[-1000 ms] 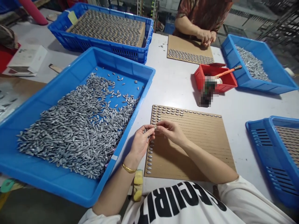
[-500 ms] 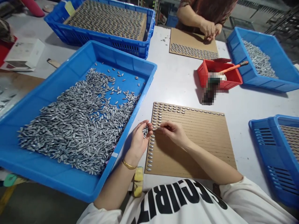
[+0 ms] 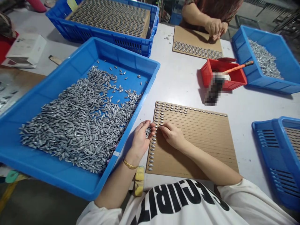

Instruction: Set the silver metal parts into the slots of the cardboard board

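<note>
Fingers of right hand (image 3: pixel 172 135): pinched together at foot of second column on grooved cardboard (image 3: pixel 203 132); cannot tell if gripping. Just left, in cupped left hand (image 3: pixel 140 138): loose spindle-shaped silver pieces (image 3: pixel 148 132). On cardboard: placed pieces (image 3: pixel 151 157), long axes along grooves.

Cupped left fingers (image 3: pixel 152 128), bent right fingers (image 3: pixel 167 126)

The right hand (image 3: pixel 172 134) has parted from the left hand (image 3: pixel 142 137), its fingertips now slightly farther in from the cardboard's (image 3: pixel 199 147) left edge
</note>
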The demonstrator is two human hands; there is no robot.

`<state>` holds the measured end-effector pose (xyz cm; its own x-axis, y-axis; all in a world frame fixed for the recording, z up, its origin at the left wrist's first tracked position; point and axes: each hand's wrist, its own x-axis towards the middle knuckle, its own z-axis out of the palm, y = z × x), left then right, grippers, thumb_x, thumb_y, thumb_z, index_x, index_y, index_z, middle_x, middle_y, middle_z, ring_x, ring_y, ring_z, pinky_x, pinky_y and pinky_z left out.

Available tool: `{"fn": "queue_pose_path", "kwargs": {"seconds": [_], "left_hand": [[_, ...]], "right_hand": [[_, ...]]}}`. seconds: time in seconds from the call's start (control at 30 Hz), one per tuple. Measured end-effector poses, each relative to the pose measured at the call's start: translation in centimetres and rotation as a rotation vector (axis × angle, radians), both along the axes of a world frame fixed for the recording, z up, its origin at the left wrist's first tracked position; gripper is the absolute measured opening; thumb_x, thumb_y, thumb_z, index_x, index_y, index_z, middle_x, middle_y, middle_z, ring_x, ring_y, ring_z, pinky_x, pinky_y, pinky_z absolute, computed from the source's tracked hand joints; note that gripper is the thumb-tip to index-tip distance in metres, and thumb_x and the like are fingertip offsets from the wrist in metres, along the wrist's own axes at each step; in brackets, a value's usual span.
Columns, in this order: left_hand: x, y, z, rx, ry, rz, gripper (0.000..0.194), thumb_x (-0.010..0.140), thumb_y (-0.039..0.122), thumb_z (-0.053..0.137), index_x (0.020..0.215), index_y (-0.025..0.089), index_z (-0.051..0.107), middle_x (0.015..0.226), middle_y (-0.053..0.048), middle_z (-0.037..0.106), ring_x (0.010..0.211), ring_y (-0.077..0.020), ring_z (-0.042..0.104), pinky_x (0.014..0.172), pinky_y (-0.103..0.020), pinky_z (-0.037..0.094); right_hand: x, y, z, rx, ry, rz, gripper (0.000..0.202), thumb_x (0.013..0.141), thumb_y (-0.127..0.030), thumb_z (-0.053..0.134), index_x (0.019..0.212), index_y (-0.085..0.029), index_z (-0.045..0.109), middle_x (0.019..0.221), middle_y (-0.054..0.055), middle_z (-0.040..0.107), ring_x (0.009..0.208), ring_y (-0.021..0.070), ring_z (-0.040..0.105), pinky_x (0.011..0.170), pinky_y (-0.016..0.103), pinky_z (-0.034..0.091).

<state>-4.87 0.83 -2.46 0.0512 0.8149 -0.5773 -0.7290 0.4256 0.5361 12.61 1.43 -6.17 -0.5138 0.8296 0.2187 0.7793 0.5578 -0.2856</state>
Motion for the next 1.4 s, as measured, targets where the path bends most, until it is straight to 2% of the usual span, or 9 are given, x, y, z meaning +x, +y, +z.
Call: {"fn": "queue_pose_path", "kwargs": {"seconds": [0.27,0.53,0.7,0.87,1.0,1.2,1.3,1.4], "left_hand": [[0.0,0.0,0.0,0.045,0.014,0.008,0.022,0.072,0.026,0.073,0.089,0.014,0.068,0.072,0.000,0.057,0.059,-0.0053,0.050,0.051,-0.015,0.039],[0.0,0.0,0.0,0.037,0.012,-0.020,0.025,0.071,0.024,0.074,0.093,0.014,0.069,0.076,-0.002,0.060,0.065,-0.0069,0.054,0.056,-0.015,0.042],[0.1,0.0,0.3,0.053,0.046,-0.052,0.018,0.071,0.024,0.075,0.081,0.015,0.064,0.075,0.000,0.060,0.062,-0.0058,0.053,0.056,-0.015,0.042],[0.0,0.0,0.1,0.102,0.063,-0.082,0.020,0.071,0.028,0.075,0.081,0.015,0.063,0.070,0.002,0.056,0.058,-0.0044,0.049,0.052,-0.015,0.039],[-0.1,0.0,0.3,0.085,0.073,-0.104,0.021,0.070,0.026,0.076,0.086,0.015,0.066,0.071,0.001,0.059,0.061,-0.0053,0.052,0.055,-0.015,0.041],[0.2,-0.3,1.0,0.077,0.128,-0.211,0.024,0.065,0.021,0.077,0.087,0.014,0.069,0.073,-0.001,0.064,0.061,-0.0066,0.055,0.057,-0.016,0.044],[0.5,-0.4,1.0,0.109,0.152,-0.238,0.022,0.065,0.019,0.077,0.084,0.014,0.068,0.072,-0.001,0.063,0.061,-0.0072,0.055,0.054,-0.017,0.043],[0.7,-0.4,0.9,0.140,0.177,-0.241,0.020,0.065,0.018,0.077,0.081,0.015,0.066,0.068,0.000,0.061,0.059,-0.0075,0.054,0.052,-0.017,0.042]], "right_hand": [[0.0,0.2,0.2,0.043,-0.065,0.025,0.024,0.091,-0.012,0.044,0.098,-0.019,0.065,0.091,0.007,0.061,0.078,0.0141,0.053,0.066,0.022,0.040],[-0.2,0.3,0.0,0.022,-0.077,0.015,0.022,0.091,-0.012,0.045,0.097,-0.019,0.065,0.091,0.006,0.059,0.080,0.0143,0.052,0.067,0.022,0.039],[-0.6,0.3,0.2,0.008,-0.092,0.005,0.019,0.091,-0.013,0.047,0.095,-0.019,0.064,0.091,0.006,0.058,0.079,0.0143,0.053,0.063,0.021,0.038],[-0.8,0.6,0.5,-0.026,-0.082,-0.010,0.016,0.090,-0.014,0.049,0.094,-0.019,0.064,0.091,0.007,0.059,0.079,0.0144,0.055,0.063,0.022,0.041],[-0.6,0.6,1.5,-0.093,0.115,-0.044,0.016,0.091,-0.016,0.049,0.099,-0.019,0.063,0.092,0.006,0.061,0.080,0.0130,0.058,0.068,0.021,0.045],[-0.7,0.4,4.8,-0.320,0.610,-0.045,0.017,0.092,-0.029,0.052,0.102,-0.020,0.062,0.087,0.003,0.064,0.074,0.0113,0.059,0.062,0.020,0.047],[-1.0,0.6,5.5,-0.437,0.715,-0.079,0.014,0.089,-0.029,0.055,0.090,-0.018,0.064,0.080,0.001,0.065,0.069,0.0104,0.058,0.058,0.020,0.045],[-1.1,0.9,5.7,-0.501,0.733,-0.081,0.013,0.086,-0.027,0.057,0.083,-0.016,0.063,0.074,-0.001,0.064,0.064,0.0091,0.056,0.057,0.019,0.044]]}}
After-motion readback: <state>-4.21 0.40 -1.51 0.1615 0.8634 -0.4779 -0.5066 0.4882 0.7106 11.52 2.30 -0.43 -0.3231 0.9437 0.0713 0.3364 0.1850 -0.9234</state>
